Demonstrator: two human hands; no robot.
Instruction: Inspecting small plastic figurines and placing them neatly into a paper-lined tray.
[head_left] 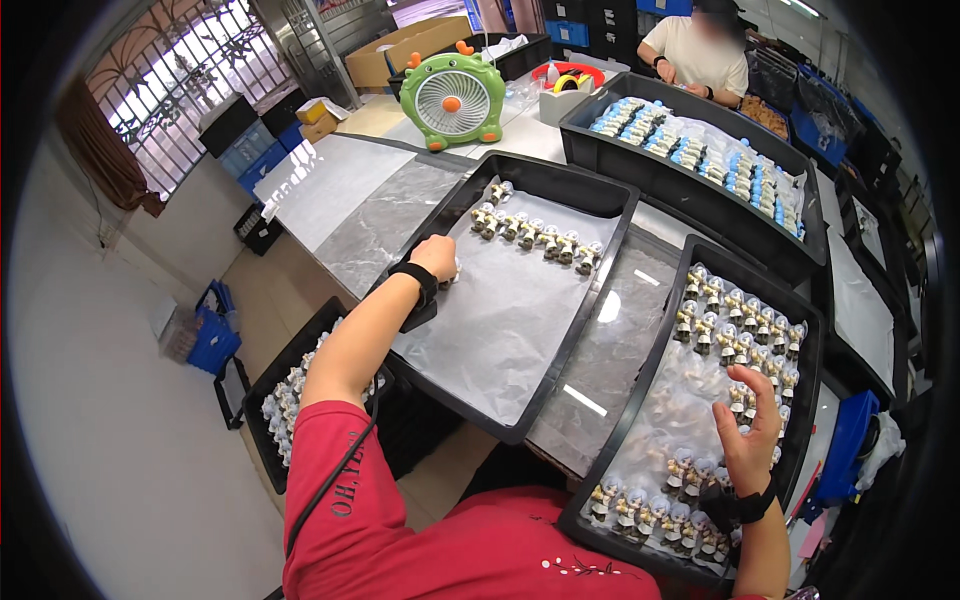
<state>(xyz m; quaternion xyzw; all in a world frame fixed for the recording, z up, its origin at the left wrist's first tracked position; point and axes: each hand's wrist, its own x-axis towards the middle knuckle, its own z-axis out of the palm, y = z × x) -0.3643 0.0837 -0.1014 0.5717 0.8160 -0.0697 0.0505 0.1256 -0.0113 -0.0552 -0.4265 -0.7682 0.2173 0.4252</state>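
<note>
My left hand (437,258) reaches over the left edge of the lined black tray (627,215) in front of me. Its fingers are closed on a small figurine (456,272), mostly hidden by the hand, close to the paper liner. Along the far end of that tray lie several pale-haired figurines (530,235), most of them in one row. My right hand (752,430) hovers above a second black tray (640,385) on the right, thumb and fingers apart, with nothing seen between them. Rows of similar figurines (740,310) fill that tray's far and near ends, with bare liner between.
A large black bin (570,135) of blue-and-white figurines stands at the back right. A green fan (450,103) sits at the far table edge. Below the table on the left is another filled bin (262,400). A co-worker (700,60) sits beyond the large bin.
</note>
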